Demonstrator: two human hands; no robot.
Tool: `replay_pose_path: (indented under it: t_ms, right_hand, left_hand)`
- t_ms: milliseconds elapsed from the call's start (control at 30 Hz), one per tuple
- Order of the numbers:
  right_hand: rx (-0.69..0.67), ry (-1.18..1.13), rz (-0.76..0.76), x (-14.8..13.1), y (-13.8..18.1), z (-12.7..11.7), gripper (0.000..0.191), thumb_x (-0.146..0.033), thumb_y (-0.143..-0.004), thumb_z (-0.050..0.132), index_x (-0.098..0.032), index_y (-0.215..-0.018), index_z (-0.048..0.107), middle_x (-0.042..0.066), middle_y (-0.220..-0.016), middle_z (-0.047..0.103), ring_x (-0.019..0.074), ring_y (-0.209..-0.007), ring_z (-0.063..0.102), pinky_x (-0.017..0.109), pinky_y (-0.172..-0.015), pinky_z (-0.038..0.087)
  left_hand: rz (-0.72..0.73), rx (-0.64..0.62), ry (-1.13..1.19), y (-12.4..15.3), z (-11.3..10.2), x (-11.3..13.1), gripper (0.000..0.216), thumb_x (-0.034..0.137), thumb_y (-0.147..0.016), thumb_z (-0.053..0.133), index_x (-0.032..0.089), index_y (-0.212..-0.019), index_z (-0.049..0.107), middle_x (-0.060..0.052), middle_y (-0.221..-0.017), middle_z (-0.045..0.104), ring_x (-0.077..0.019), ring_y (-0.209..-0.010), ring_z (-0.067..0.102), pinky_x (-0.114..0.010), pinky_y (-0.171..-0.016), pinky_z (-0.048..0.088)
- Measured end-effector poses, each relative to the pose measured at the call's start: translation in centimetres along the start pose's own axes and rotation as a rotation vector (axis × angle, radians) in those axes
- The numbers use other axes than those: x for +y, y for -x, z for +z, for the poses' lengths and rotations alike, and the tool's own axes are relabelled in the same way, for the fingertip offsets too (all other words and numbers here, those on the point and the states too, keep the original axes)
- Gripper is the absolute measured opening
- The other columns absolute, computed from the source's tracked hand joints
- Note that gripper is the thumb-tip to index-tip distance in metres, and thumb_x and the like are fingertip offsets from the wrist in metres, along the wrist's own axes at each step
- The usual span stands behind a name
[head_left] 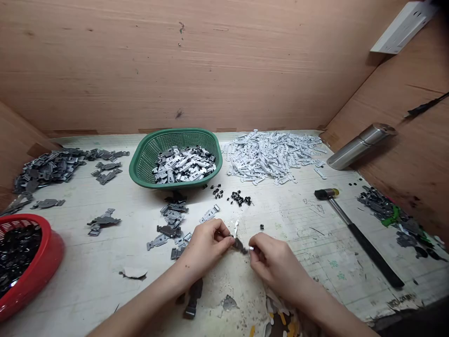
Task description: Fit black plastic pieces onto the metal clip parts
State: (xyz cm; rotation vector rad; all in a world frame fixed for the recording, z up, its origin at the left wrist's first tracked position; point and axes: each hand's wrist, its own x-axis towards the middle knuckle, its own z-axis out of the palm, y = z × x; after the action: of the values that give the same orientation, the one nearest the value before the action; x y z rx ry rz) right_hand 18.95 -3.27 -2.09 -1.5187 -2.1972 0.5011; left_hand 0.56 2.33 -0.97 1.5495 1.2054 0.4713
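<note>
My left hand (209, 245) pinches a small dark grey plastic part (239, 245) by one end, low over the table. A narrow white piece (236, 228) shows just beyond that part; whether they are joined I cannot tell. Close by on the right, my right hand (275, 260) is closed, with a tiny shiny bit (251, 248) at its fingertips, too small to name. Several loose grey clip-like parts (172, 216) lie left of my left hand. Small black pieces (240, 198) are scattered beyond both hands, and one black piece (262, 227) sits nearer my right hand.
A green basket (135, 169) holds white and grey parts, beside a pile of white strips (270, 157). Grey parts (52, 168) are heaped at far left, above a red basket (52, 252) of black pieces. On the right are a hammer (365, 243), a leaning metal cylinder (361, 146) and scraps (396, 217).
</note>
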Motion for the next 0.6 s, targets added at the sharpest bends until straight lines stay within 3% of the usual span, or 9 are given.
replay_pose_path:
  t_ms: [133, 267, 367, 600]
  right_hand:
    - [0.102, 0.003, -0.002, 1.0, -0.1, -2.4, 0.011, -0.013, -0.083, 0.044, -0.019, -0.079, 0.052, 0.002, -0.072, 0.050, 0.0133, -0.058, 0.047, 0.025, -0.053, 0.037]
    - [0.131, -0.220, 0.000, 0.0, 0.0, -3.2, 0.012, -0.013, -0.086, 0.044, -0.020, -0.084, 0.053, 0.004, -0.076, 0.051, 0.0150, -0.065, 0.050, 0.026, -0.056, 0.040]
    - [0.181, -0.307, -0.018, -1.3, 0.1, -2.8, 0.012, -0.012, -0.085, 0.047, -0.020, -0.085, 0.056, 0.005, -0.076, 0.051, 0.0181, -0.074, 0.050, 0.029, -0.061, 0.042]
    - [0.288, -0.173, -0.035, -2.3, 0.3, -0.4, 0.016, -0.011, -0.083, 0.049, -0.022, -0.082, 0.061, 0.005, -0.073, 0.047, 0.0215, -0.073, 0.045, 0.036, -0.061, 0.040]
  left_hand:
    - [-0.216, -0.132, 0.330, 0.2, 0.5, 0.4, 0.025, 0.038, -0.069, 0.062, 0.018, -0.068, 0.047, 0.002, -0.054, 0.057, -0.0109, -0.049, 0.053, -0.020, -0.047, 0.038]
    - [-0.291, -0.167, 0.425, 0.5, 0.8, 0.8, 0.032, 0.046, -0.066, 0.063, 0.017, -0.069, 0.050, 0.003, -0.050, 0.056, -0.0104, -0.046, 0.052, -0.021, -0.048, 0.041]
    - [-0.322, -0.182, 0.427, 0.7, 0.9, 1.3, 0.031, 0.046, -0.068, 0.061, 0.016, -0.068, 0.051, 0.002, -0.051, 0.059, -0.0093, -0.044, 0.052, -0.021, -0.049, 0.041]
    - [-0.346, -0.164, 0.483, 1.0, 1.1, 1.9, 0.026, 0.040, -0.068, 0.061, 0.016, -0.066, 0.050, 0.002, -0.054, 0.059, -0.0098, -0.048, 0.055, -0.021, -0.051, 0.042]
